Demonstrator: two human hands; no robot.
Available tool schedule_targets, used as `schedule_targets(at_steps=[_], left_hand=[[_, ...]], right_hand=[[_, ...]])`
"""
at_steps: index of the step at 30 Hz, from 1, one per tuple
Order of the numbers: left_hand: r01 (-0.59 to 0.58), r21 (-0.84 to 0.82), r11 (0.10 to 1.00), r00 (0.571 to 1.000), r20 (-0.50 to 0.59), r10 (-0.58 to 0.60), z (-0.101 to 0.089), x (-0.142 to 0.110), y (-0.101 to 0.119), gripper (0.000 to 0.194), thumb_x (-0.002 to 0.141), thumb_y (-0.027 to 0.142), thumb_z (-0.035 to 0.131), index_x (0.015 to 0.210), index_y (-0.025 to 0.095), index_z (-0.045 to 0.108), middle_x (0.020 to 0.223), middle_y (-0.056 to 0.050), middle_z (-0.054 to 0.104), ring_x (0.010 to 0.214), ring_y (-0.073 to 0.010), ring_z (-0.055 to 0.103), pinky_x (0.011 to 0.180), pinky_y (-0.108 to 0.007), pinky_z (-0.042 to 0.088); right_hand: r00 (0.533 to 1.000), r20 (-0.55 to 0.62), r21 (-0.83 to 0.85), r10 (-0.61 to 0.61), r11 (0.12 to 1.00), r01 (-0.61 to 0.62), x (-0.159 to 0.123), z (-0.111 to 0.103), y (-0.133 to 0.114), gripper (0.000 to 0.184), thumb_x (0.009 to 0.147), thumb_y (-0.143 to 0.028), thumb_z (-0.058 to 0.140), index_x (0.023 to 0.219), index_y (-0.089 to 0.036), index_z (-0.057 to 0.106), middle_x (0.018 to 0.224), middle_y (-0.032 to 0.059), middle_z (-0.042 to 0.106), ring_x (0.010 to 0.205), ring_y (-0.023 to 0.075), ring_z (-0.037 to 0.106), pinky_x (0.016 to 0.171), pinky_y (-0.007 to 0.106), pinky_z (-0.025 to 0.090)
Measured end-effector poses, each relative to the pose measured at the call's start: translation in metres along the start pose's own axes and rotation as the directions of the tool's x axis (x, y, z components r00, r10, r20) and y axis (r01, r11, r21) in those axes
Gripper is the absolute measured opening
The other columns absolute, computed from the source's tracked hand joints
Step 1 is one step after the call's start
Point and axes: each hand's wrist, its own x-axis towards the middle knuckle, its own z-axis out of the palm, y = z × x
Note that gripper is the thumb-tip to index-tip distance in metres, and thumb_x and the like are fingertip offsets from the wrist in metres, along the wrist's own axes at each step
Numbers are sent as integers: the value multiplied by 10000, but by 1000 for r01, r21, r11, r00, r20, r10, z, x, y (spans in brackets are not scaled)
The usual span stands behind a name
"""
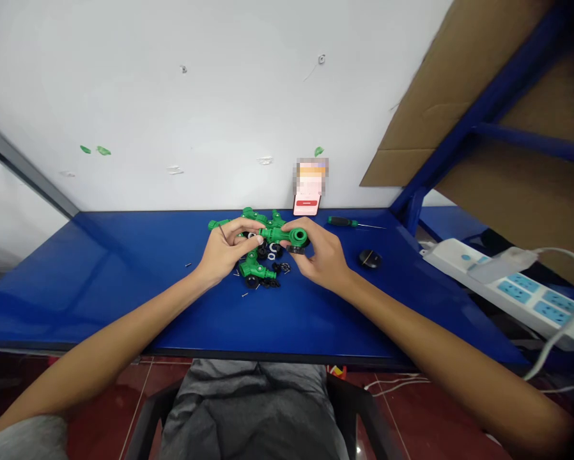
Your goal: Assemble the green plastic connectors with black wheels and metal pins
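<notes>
Both my hands meet over a blue table (pixel 124 281) and share one green plastic fitting (pixel 287 235) with a round socket at its right end. My left hand (pixel 229 250) pinches the fitting's left end, fingers curled. My right hand (pixel 318 254) grips the socket end, thumb on top, and a small black ring (pixel 295 250) sits under its fingers. Below and behind the hands lies a pile of more green fittings (pixel 255 268), black rings (pixel 270 250) and a few small screws (pixel 245 294).
A green-handled screwdriver (pixel 349 222) lies at the back right. A black round cap (pixel 370 258) rests right of my right hand. A phone (pixel 307 203) leans on the white wall. A white power strip (pixel 512 287) and cable lie far right, under a blue shelf with cardboard (pixel 459 96).
</notes>
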Motion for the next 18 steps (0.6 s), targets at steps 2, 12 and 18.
schedule_targets(at_steps=[2, 12, 18], left_hand=[[-2, 0, 1000, 1000, 2, 2, -1, 0, 1, 270, 870, 391, 830, 1056, 200, 785, 879, -28, 693, 495, -38, 312, 464, -244, 253], [23, 125, 992, 1000, 17, -25, -17, 16, -14, 252, 846, 417, 817, 934, 181, 809, 829, -50, 752, 485, -68, 386, 464, -250, 239], [-4, 315, 949, 999, -48, 20, -33, 26, -22, 206, 833, 383, 822, 900, 189, 836, 635, 1, 667, 463, -64, 293, 465, -248, 185]], right_hand=[[999, -6, 28, 33, 999, -33, 2, -1, -4, 190, 961, -281, 655, 1149, -259, 650, 1095, 86, 741, 972, 267, 691, 917, 433, 545], [886, 330, 572, 326, 677, -462, 11, 8, 0, 391, 943, -581, 717, 1064, -218, 633, 758, -8, 670, 670, 175, 647, 713, 358, 535], [871, 258, 599, 418, 638, -484, 14, 8, 11, 444, 884, -612, 774, 1013, -208, 640, 698, -14, 669, 638, 169, 656, 658, 334, 547]])
